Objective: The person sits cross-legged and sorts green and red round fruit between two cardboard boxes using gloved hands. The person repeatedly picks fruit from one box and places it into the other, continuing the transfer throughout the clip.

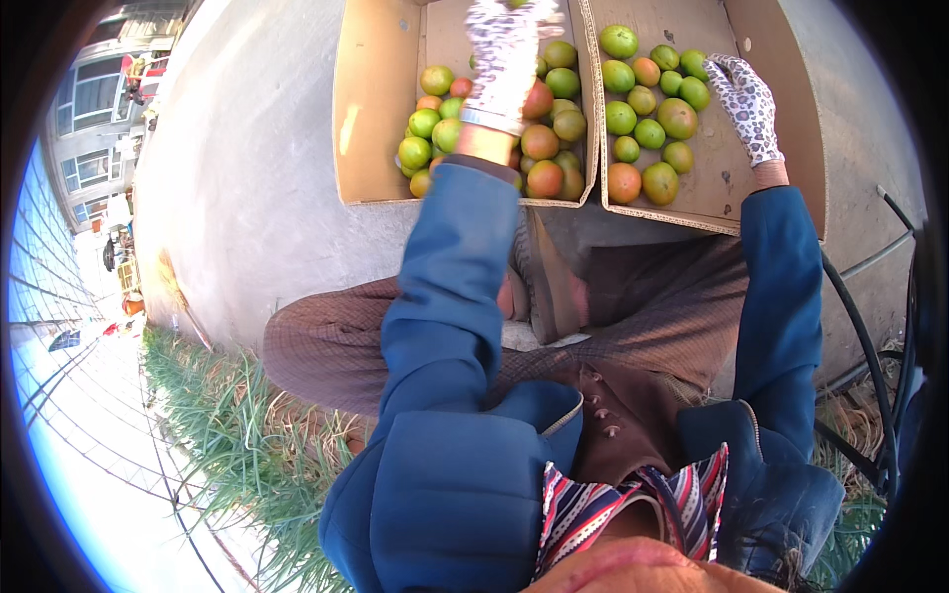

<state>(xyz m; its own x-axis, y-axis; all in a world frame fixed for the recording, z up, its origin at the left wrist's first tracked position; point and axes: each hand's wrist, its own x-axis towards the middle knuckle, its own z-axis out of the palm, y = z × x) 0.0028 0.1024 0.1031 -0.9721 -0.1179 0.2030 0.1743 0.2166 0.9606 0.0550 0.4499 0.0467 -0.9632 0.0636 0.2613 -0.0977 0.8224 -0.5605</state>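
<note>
My left hand [508, 55], in a leopard-print glove and blurred, reaches over the left cardboard box [374, 111]. A green tomato [517, 3] shows in its grasp, cut off by the top edge of the view. Beneath that arm lies a pile of green and reddish tomatoes [545, 178], partly hidden by the sleeve. In the right cardboard box [778, 96], my right hand [741, 107] wears a matching glove. Its fingertips touch a green tomato [694, 65] at the right of a loose group of tomatoes [650, 133]; the thumb is hidden.
Both boxes stand side by side on concrete ground [259, 200], before my crossed legs [326, 341]. Green plants [245, 445] grow behind at the left, near a straw broom [174, 282]. Black tubing [864, 319] curves along the right. A building [96, 96] rises at the far left.
</note>
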